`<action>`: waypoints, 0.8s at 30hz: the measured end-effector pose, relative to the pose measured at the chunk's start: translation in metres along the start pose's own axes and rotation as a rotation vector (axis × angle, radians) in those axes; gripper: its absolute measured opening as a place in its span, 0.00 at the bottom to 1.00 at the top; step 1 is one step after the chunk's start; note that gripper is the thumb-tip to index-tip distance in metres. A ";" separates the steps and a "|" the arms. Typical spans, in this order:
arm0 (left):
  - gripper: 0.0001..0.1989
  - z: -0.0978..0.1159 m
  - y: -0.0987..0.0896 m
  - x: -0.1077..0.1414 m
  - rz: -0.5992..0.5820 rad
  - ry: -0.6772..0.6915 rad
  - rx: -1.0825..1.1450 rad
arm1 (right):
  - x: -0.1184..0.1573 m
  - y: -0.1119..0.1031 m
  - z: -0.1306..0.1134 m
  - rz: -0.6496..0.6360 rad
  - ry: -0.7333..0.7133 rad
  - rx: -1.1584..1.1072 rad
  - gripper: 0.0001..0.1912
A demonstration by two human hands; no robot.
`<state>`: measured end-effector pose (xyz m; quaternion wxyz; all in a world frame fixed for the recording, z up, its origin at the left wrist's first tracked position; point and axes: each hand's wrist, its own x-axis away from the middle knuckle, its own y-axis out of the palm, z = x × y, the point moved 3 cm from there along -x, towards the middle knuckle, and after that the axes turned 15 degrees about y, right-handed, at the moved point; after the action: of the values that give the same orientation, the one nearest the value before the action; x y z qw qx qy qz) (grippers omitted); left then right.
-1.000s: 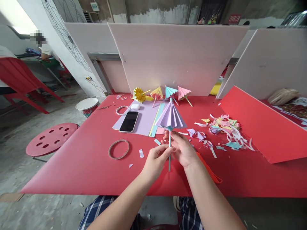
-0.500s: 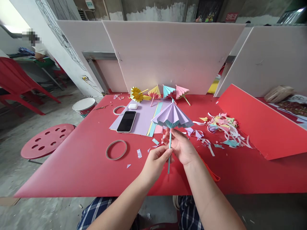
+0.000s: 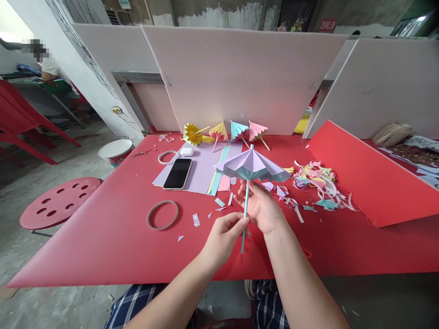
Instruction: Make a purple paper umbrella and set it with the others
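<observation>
Your left hand (image 3: 224, 233) pinches the purple paper umbrella (image 3: 252, 164) low on its blue stick (image 3: 246, 201), thumb against finger, apparently for steadiness; your right hand (image 3: 266, 210) sits just above, curled at the stick under the spread folds, perhaps supporting them, its grip too hidden to tell. Umbrella open above both hands, over the table (image 3: 103, 256), top leaning slightly right. Left of your hands, tape ring (image 3: 161, 228) lying flat, outside the working spot. Beyond your right hand, paper scraps (image 3: 318, 180) heaped, likely to spare that spot. Ahead and left, phone (image 3: 177, 173) on coloured sheets (image 3: 204, 169), perhaps weighing them down. Farthest ahead, four small umbrellas (image 3: 219, 130) near the upright board (image 3: 236, 77), probably out of harm's way
</observation>
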<state>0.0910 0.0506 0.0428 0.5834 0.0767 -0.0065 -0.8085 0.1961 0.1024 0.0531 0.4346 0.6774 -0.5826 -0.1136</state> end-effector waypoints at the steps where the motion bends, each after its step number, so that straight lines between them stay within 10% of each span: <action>1: 0.12 0.000 0.000 0.000 -0.001 -0.004 -0.002 | 0.000 -0.001 0.000 0.004 0.000 0.005 0.03; 14: 0.13 0.000 0.000 0.000 0.017 -0.007 -0.002 | -0.004 -0.002 0.002 -0.020 0.009 0.112 0.11; 24: 0.12 0.001 -0.025 -0.006 0.259 0.032 -0.091 | -0.010 -0.005 0.006 0.030 -0.007 0.206 0.18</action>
<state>0.0690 0.0644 0.0422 0.6857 0.0614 0.0297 -0.7247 0.1926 0.1081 0.0418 0.3622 0.7094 -0.6026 -0.0491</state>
